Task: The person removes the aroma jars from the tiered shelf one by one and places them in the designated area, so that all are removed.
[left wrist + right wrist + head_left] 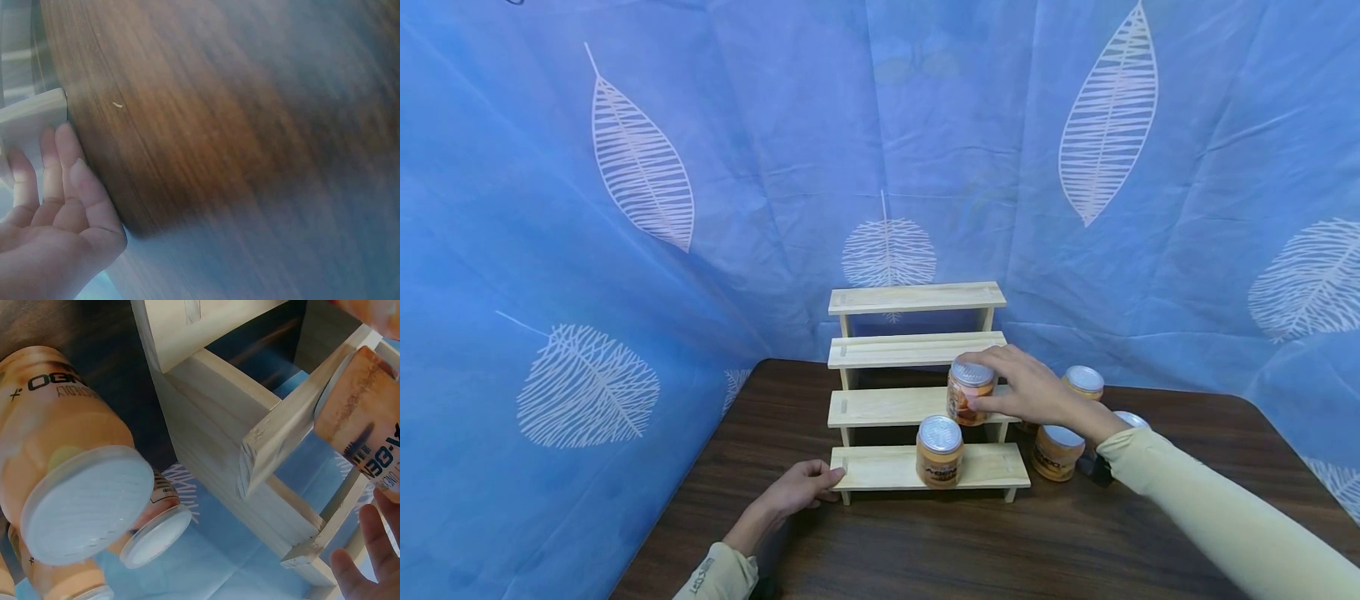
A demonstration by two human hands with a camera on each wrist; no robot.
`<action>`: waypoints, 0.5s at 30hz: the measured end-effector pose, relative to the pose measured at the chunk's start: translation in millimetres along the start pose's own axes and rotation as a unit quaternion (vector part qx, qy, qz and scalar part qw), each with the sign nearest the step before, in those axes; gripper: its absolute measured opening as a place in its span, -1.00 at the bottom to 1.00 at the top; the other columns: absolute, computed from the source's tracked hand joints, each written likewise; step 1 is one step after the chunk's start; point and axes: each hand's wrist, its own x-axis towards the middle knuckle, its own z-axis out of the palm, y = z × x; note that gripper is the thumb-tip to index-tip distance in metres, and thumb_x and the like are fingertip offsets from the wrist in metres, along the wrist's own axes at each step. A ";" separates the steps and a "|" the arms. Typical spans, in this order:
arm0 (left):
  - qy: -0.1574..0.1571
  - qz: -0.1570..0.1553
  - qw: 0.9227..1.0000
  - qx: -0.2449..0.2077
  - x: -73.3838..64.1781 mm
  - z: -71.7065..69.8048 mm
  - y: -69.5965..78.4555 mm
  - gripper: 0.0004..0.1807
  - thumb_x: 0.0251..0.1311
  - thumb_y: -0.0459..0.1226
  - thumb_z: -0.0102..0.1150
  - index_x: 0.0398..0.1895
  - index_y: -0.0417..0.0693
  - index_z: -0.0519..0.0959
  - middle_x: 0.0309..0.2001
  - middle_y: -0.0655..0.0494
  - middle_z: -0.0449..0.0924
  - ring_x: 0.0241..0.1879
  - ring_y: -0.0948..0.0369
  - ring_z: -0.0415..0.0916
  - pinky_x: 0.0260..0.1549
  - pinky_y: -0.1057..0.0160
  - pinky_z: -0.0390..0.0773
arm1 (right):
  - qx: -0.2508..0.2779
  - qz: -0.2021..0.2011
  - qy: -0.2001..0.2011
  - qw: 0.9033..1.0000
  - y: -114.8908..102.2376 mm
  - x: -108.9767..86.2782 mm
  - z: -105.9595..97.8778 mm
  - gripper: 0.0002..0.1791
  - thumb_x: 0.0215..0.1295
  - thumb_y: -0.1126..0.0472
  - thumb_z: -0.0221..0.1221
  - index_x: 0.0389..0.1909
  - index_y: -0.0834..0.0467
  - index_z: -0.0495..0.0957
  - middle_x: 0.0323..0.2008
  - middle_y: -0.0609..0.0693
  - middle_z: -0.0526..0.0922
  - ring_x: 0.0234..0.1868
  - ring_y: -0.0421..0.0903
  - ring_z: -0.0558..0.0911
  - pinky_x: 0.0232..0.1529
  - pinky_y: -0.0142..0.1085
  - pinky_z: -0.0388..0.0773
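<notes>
A pale wooden four-step display rack [880,406] stands on the dark table. My left hand [805,487] grips the left end of its lowest step, thumb on top; the left wrist view shows the fingers [69,147] against the board end [37,109]. My right hand [1026,387] holds an orange jar [964,403] with a silver lid, fingers at the lid and thumb on its side, at the right part of the second step from the bottom. Another orange jar [938,465] stands upright on the lowest step, right of its middle.
Several more orange jars, among them a front one [1055,457] and a back one [1084,380], stand right of the rack, partly behind my right forearm. A blue cloth [775,208] with white leaf prints hangs behind the table [925,550].
</notes>
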 end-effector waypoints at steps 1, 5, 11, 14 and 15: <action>-0.001 -0.001 1.000 0.001 0.3 -0.3 0.0 -0.60 0.41 0.05 0.12 -0.30 -0.12 0.50 -0.14 0.01 0.70 -0.10 0.08 0.70 -0.10 0.02 0.56 | 0.000 0.000 0.003 1.000 -0.1 -0.2 0.3 -0.32 0.22 -0.13 0.37 0.35 -0.14 0.43 0.19 0.07 0.59 0.21 0.15 0.52 0.15 0.22 0.42; -0.004 -0.003 1.000 0.004 0.5 -1.2 0.5 -0.59 0.41 0.06 0.12 -0.31 -0.12 0.50 -0.13 0.03 0.71 -0.09 0.07 0.70 -0.09 0.00 0.56 | 0.002 0.003 0.009 1.000 -1.0 -1.0 -0.3 -0.32 0.21 -0.11 0.38 0.35 -0.14 0.43 0.20 0.08 0.57 0.18 0.14 0.53 0.02 0.16 0.49; -0.005 0.000 1.000 0.003 -0.6 -1.5 0.7 -0.59 0.40 0.06 0.12 -0.31 -0.12 0.49 -0.13 0.03 0.70 -0.09 0.07 0.70 -0.09 0.02 0.55 | 0.010 0.012 0.019 1.000 -1.7 -2.0 -9.8 -0.30 0.19 -0.08 0.41 0.35 -0.14 0.42 0.23 0.08 0.55 0.21 0.15 0.51 0.00 0.16 0.51; -0.006 0.000 1.000 0.000 -0.7 -1.5 0.0 -0.59 0.40 0.06 0.12 -0.31 -0.12 0.49 -0.12 0.02 0.70 -0.08 0.08 0.70 -0.08 0.01 0.55 | 0.020 0.022 0.025 0.999 -2.5 -3.9 -18.4 -0.28 0.18 -0.09 0.41 0.37 -0.14 0.41 0.22 0.06 0.55 0.22 0.13 0.52 0.00 0.16 0.51; -0.006 -0.001 1.000 -0.001 -0.7 -1.6 0.0 -0.59 0.40 0.07 0.12 -0.31 -0.11 0.49 -0.12 0.02 0.70 -0.08 0.08 0.70 -0.08 0.01 0.55 | 0.025 0.025 0.026 0.999 -2.6 -5.1 -21.2 -0.28 0.19 -0.09 0.41 0.37 -0.13 0.40 0.21 0.06 0.54 0.21 0.13 0.52 -0.01 0.16 0.51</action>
